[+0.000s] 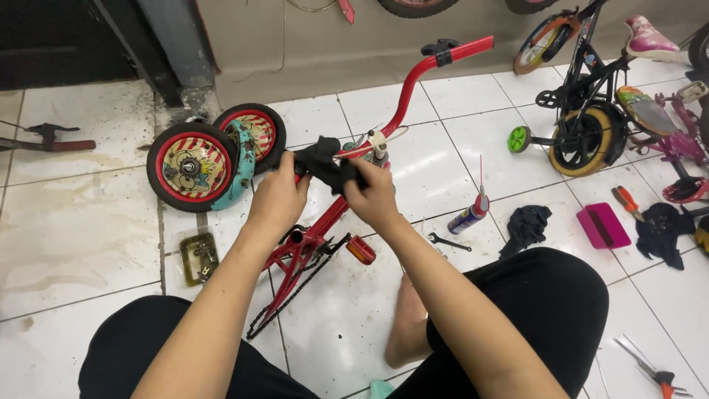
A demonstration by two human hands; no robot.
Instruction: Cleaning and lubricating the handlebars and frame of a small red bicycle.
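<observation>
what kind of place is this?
Likely a small bike repair shop, working on the tiled floor. A stripped red frame lies between the hands, which hold a black rag. Other children's bikes stand by the wall, with a spray can and wrench nearby.

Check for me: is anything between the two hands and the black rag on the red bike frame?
Nothing visible. The left hand and right hand both already grip the black rag, pressed against the red bike frame near the handlebar stem.

Bright, even overhead light falls on the glossy white floor tiles [413,318], leaving soft sheen and faint shadows, while wide-angle distortion bends the edges and focus stays sharp.
</observation>
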